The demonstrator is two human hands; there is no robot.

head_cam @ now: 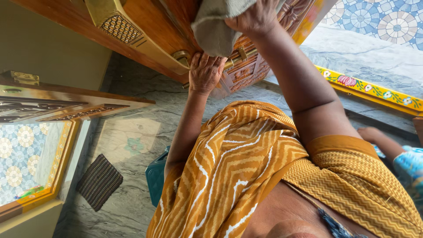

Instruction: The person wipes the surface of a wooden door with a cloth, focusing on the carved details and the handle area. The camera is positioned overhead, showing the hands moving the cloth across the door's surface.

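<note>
Right hand (257, 17) clamped around a grey cloth (216, 26), pressing it against the carved wooden door (150, 22). Left hand (205, 70) just below, fingers curled on the door by its brass handle (181, 56). Below: grey stone floor (132, 194), dark mat (99, 180), teal bin (156, 176).

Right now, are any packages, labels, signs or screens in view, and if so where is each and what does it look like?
None of these shows: no package, label, sign or screen.
Right hand: presses a grey-green cloth on the carved wooden door.
Left hand: rests on the door by its brass latch.
Teal box-like container: on the grey stone floor, plain on the sides that show.
</note>
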